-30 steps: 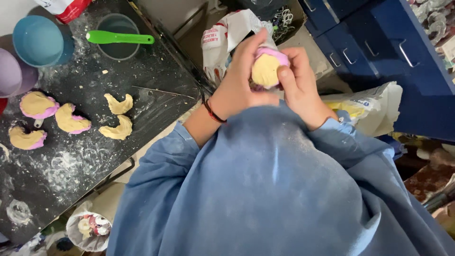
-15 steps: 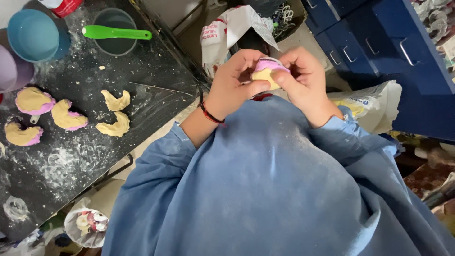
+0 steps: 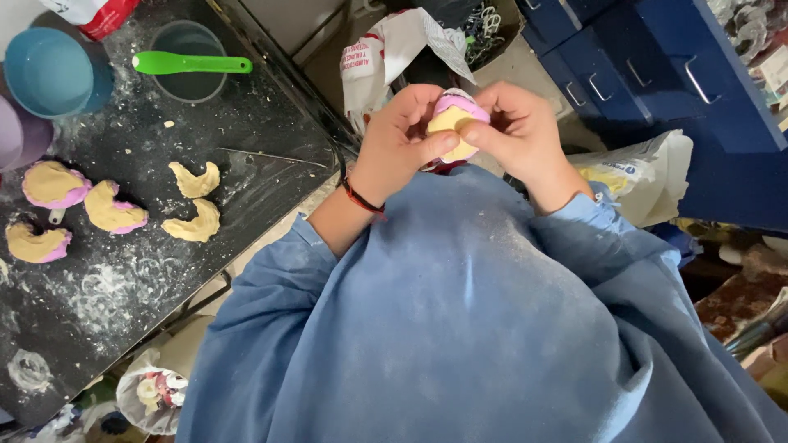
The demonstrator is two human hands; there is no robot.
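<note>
A: Hands?
B: Left hand (image 3: 402,139) and right hand (image 3: 517,131) both pinched one mould (image 3: 456,123), pink, packed with dough, held at chest height, probably for pressing.
A: On the table (image 3: 246,164)?
B: Three filled moulds (image 3: 53,184), two bare dough crescents (image 3: 195,179), set apart, likely to dry. One green spatula (image 3: 190,63) across a cup (image 3: 190,49); one blue bowl (image 3: 53,72).

Even, soft daylight; faint shadows; sharp focus; slight wide-angle stretch at edges.

Soft matt dough (image 3: 453,123) sits in a smooth pink mould (image 3: 462,104); flour dusts the matt black tabletop (image 3: 123,279); the green spatula (image 3: 190,63) is glossy plastic.
</note>
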